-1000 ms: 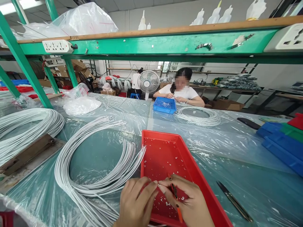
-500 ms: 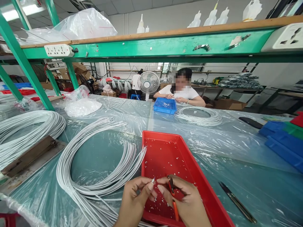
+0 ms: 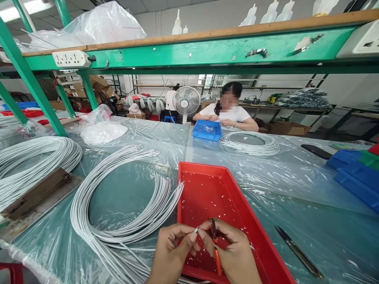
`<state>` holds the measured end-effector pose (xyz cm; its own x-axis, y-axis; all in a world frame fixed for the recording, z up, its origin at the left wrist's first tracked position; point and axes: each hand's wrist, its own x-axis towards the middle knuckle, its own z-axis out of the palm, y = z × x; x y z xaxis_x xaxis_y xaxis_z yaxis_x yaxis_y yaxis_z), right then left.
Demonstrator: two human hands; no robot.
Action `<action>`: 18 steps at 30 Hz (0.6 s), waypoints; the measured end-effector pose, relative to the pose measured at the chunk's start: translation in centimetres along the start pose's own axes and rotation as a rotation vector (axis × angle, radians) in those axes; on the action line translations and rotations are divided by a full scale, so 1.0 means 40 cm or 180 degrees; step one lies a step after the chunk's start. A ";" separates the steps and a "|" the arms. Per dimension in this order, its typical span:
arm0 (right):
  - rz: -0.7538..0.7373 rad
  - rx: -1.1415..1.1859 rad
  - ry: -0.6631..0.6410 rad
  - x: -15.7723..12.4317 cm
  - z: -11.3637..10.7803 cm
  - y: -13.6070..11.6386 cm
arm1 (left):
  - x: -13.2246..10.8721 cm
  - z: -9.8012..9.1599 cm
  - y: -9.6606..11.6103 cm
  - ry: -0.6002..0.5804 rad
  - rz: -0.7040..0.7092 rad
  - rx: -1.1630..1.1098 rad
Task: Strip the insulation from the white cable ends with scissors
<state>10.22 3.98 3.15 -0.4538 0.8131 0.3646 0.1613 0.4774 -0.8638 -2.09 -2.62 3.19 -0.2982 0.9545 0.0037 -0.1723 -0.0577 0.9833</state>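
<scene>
White cables (image 3: 79,209) lie in a loose coil on the plastic-covered desk (image 3: 275,173), some ends reaching the left rim of the red tray (image 3: 245,209), which is dotted with pale scraps. Over the tray's near part are the left hand (image 3: 171,250) and right hand (image 3: 238,250). Orange-handled cutters (image 3: 217,260) rest in the right hand. Smallest, a cable end (image 3: 196,229) is pinched by the left fingers; the right fingers meet its tip, though whether they grip it I cannot tell.
</scene>
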 end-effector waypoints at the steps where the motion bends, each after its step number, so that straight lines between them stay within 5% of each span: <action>1: 0.0005 -0.0019 0.0018 -0.001 0.001 0.001 | -0.001 0.001 -0.002 0.0008 0.0002 -0.0010; 9: 0.0037 -0.0034 0.0123 -0.007 0.016 0.000 | -0.006 0.008 -0.022 0.0179 0.0160 0.0067; 18: -0.0625 -0.0529 0.0307 -0.012 0.016 -0.011 | -0.008 0.013 -0.029 0.0215 0.0298 0.0104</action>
<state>9.83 3.17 3.13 -0.4062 0.7238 0.5578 0.2238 0.6706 -0.7073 -1.29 -2.69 2.14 -0.3742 0.9235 0.0845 -0.1105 -0.1349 0.9847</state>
